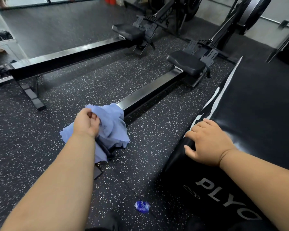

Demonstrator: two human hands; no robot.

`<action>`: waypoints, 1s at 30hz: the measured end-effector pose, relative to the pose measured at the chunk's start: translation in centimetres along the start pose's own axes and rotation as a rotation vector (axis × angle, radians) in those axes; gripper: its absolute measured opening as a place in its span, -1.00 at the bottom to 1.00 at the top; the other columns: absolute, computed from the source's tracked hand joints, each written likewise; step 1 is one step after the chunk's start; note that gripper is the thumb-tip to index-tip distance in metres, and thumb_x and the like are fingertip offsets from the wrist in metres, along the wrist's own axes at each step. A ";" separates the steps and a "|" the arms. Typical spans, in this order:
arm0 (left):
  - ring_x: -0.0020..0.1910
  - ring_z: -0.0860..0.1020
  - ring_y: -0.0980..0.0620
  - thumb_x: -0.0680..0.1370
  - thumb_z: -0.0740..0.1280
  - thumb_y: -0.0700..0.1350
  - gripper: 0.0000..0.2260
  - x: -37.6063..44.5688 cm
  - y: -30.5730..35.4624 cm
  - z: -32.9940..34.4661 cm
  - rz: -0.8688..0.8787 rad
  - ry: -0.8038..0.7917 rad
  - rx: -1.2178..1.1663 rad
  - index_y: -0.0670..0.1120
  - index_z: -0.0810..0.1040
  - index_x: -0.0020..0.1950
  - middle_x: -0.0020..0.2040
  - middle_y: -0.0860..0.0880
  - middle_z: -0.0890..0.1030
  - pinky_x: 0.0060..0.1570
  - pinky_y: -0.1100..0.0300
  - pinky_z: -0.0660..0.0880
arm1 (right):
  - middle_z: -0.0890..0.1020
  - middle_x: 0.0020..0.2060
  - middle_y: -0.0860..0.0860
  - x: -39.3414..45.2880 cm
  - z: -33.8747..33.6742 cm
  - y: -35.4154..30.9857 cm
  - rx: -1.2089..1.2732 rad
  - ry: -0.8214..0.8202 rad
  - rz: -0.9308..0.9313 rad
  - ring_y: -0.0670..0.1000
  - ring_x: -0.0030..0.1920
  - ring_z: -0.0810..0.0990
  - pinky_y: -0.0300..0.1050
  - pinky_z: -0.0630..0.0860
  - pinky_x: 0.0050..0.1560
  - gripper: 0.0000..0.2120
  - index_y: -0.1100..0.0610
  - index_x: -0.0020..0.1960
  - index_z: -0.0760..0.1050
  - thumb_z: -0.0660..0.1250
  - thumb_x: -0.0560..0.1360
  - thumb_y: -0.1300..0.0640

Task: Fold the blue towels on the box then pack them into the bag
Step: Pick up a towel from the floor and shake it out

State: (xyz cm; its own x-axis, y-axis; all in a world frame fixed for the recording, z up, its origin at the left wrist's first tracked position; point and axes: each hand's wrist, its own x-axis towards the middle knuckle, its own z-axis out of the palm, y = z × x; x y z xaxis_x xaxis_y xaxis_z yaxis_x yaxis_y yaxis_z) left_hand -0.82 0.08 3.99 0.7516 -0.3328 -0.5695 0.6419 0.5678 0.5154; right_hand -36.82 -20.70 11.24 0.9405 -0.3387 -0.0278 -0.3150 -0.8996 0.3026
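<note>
Two bare forearms reach forward over a black rubber gym floor flecked with white (140,147). Nearest the camera, a small crumpled blue plastic wrapper (142,206) lies on that floor between the arms. On the right, the right hand (207,144) rests flat, fingers relaxed and spread, on the rounded front edge of a large black padded vinyl box (257,114) printed with grey letters reading "PLYO"; it holds nothing. To the left, the left hand (87,122) has its fingers curled tight around a bunched light blue cloth towel (112,127), gripping it above the floor, well apart from the box. The towel hangs in loose, unfolded creases, draped over the near end of a long black steel rail of a rowing machine (150,92), whose black padded seat (186,65) sits farther up the rail. Beyond it, a second black rowing machine (70,57) lies parallel, its own seat at the far end. At the back stand dark machine frames and a pale wall.
</note>
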 end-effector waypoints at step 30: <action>-0.23 0.36 0.13 0.65 0.29 -0.24 -0.83 -39.7 0.1 11.5 0.262 -0.638 0.671 -0.02 0.50 -0.09 -0.24 0.03 0.34 -0.16 0.31 0.45 | 0.37 0.51 -0.05 -10.7 -15.1 -8.7 1.157 0.157 0.228 0.00 0.52 0.32 0.08 0.31 0.54 0.03 -0.20 0.64 0.12 0.47 0.31 -0.46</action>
State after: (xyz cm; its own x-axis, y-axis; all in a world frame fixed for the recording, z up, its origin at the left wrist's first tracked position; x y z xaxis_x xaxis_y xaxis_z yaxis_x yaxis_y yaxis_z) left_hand -28.84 4.65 34.03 0.6975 -0.7159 -0.0301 0.2459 0.1997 0.9485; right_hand -42.18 -5.05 23.29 0.8279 -0.5579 0.0569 -0.3287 -0.5649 -0.7569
